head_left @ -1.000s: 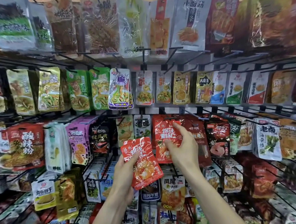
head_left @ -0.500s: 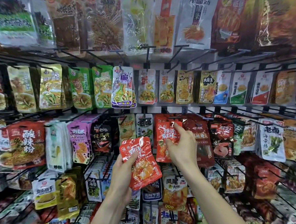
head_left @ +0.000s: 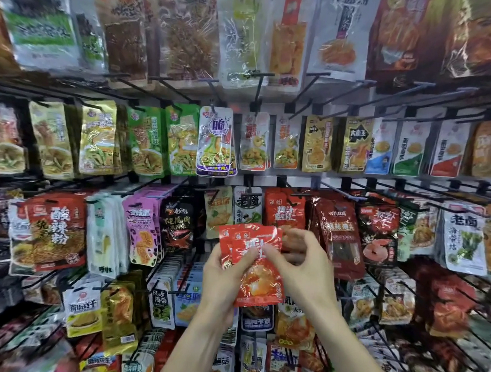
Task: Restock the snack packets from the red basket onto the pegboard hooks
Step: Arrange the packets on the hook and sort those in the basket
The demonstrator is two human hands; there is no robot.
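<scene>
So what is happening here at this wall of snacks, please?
A person is restocking a pegboard display. The left hand grips a small fanned stack of glossy red snack packets in front of the black wire hooks. The right hand pinches the front packet near its top. Matching red packets already hang just above. None of the held packets is on a hook yet.
</scene>
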